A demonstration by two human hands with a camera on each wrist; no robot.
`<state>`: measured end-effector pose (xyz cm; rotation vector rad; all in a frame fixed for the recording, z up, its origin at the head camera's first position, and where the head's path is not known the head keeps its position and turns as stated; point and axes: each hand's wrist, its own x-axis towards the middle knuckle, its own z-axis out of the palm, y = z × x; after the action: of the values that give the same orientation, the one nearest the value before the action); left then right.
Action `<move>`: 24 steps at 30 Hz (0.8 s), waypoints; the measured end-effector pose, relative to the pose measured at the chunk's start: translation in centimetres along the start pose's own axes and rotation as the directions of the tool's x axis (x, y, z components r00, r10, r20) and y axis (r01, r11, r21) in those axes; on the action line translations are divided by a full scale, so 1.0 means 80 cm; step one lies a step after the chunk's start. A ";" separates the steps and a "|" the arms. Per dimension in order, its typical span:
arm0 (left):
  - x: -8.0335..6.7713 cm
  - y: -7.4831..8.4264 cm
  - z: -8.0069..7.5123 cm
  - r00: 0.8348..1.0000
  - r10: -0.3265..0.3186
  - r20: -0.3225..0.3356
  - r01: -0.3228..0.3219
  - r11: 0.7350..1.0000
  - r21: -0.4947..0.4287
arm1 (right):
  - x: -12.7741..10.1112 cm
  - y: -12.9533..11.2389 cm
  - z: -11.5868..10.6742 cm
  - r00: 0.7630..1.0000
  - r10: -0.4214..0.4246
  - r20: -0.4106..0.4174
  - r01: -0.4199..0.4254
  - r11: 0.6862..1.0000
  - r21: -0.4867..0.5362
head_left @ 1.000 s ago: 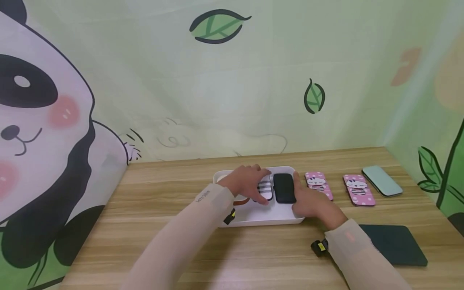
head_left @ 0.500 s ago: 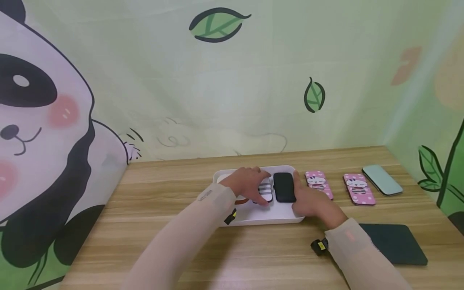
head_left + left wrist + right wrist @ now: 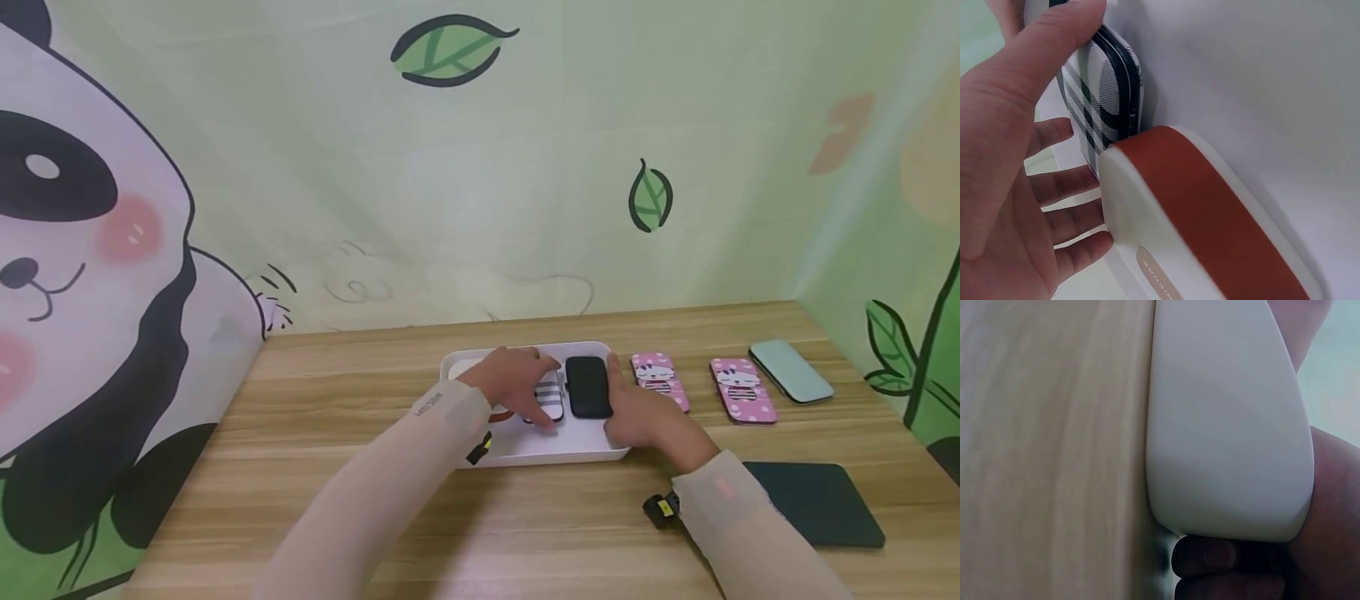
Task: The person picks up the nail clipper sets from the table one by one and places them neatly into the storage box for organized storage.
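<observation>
My left hand (image 3: 513, 385) reaches into a white tray (image 3: 555, 450) and spans a grey-and-white plaid case (image 3: 550, 397), thumb at its near edge and index finger at its far edge. In the left wrist view the thumb lies on the dark rim of that case. Right beside it leans a thick cream case (image 3: 1141, 206) with a reddish-brown band and partly visible lettering. My right hand (image 3: 648, 421) grips the tray's right end; the right wrist view shows fingers (image 3: 1210, 557) curled below the tray's outer wall (image 3: 1229, 425). A black case (image 3: 588, 387) lies in the tray beside the right hand.
Two pink cat-print cases, one nearer (image 3: 660, 379) and one farther right (image 3: 742, 392), lie on the wooden table (image 3: 300, 467). A pale mint case (image 3: 791, 371) is at the back right. A dark flat pad (image 3: 821, 504) sits partly behind the right sleeve.
</observation>
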<state>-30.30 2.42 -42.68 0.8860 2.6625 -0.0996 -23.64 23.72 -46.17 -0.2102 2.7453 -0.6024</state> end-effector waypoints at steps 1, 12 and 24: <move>0.001 0.000 0.001 1.000 -0.004 0.002 0.004 1.000 -0.004 | 0.000 0.001 0.001 1.000 -0.005 -0.004 0.005 1.000 -0.004; 0.000 0.002 0.000 1.000 -0.019 0.000 0.019 1.000 -0.019 | 0.000 0.000 -0.001 1.000 0.010 0.006 -0.010 1.000 0.000; -0.001 0.004 -0.002 1.000 -0.013 -0.028 0.013 1.000 0.020 | -0.005 -0.005 -0.004 1.000 -0.006 0.002 0.006 1.000 0.006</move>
<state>-30.13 2.65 -42.51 0.8829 2.6978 -0.1190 -23.32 23.55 -45.56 -0.2174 2.7411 -0.6118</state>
